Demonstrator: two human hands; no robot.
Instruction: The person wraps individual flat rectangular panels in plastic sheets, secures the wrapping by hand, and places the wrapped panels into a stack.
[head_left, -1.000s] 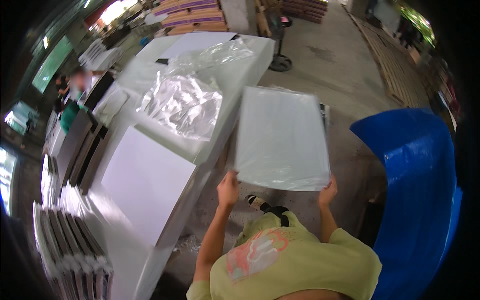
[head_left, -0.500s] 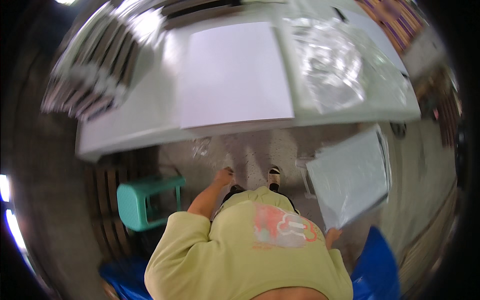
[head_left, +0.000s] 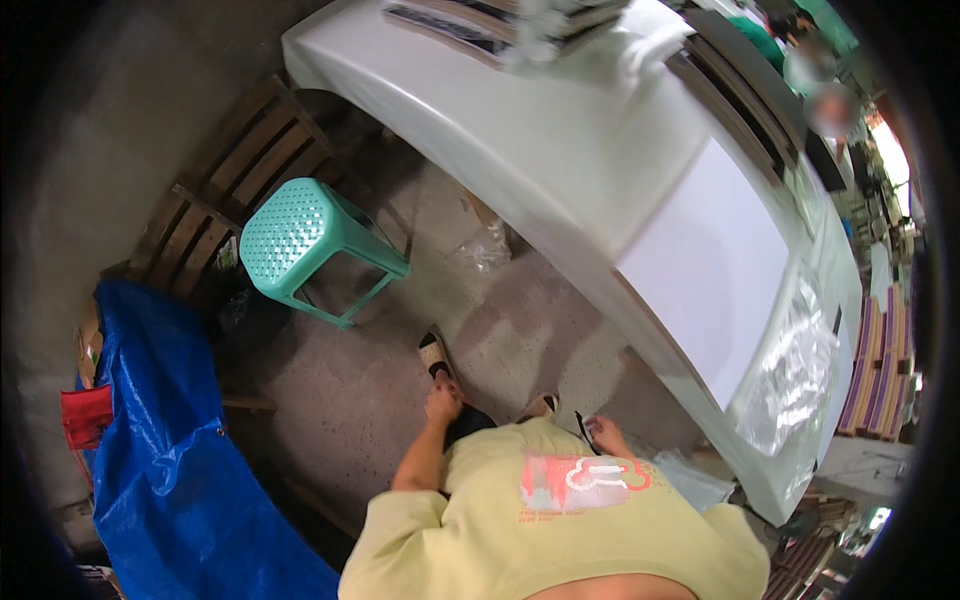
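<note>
My left hand point(head_left: 443, 401) hangs low beside my left leg, above the floor. Its fingers are loosely curled, and no object shows in them. In front of my shirt on the right, my right hand point(head_left: 606, 438) is closed by a thin dark strip point(head_left: 582, 427), which it appears to grip; its kind is too small to make out. Beyond my right forearm lies pale clear plastic wrapping point(head_left: 692, 482), partly hidden by my sleeve. On the white-covered table point(head_left: 540, 150), a large white sheet or board point(head_left: 712, 265) lies at the edge nearest me.
A green plastic stool point(head_left: 290, 235) stands at the left, before wooden pallets point(head_left: 235, 165). Blue tarpaulin point(head_left: 165, 420) drapes at lower left. Crumpled clear plastic point(head_left: 790, 375) and dark frame pieces point(head_left: 735, 85) lie on the table. Other people point(head_left: 800, 70) are at the far right.
My view has turned left: the table has swung to the right, and the stool and tarpaulin show more fully. My right hand has moved inward, in front of my body. The plastic-wrapped panel is now mostly hidden.
</note>
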